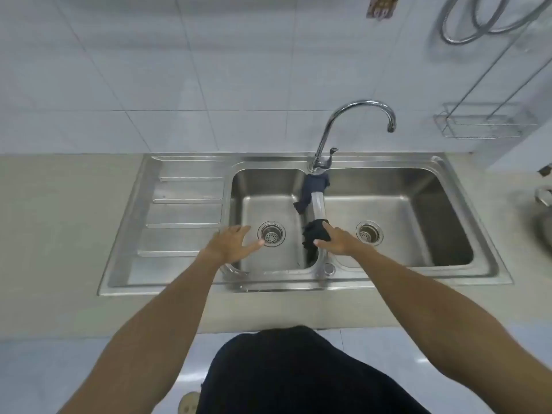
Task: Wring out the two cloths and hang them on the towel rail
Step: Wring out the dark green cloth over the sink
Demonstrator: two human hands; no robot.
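On the sink divider (317,204), two dark, seemingly damp cloths (315,233).

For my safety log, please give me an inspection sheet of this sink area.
Surface: steel double sink in a beige counter.
Job's things: blue cloth and black cloth draped on the divider.
Clutter: nothing seen in the basins.
Hands: left hand open over the left basin; right hand reaching onto the black cloth, fingers spread.
Cables: hose coiled on the wall.
Surroundings: tap, wire rack, tiled wall.
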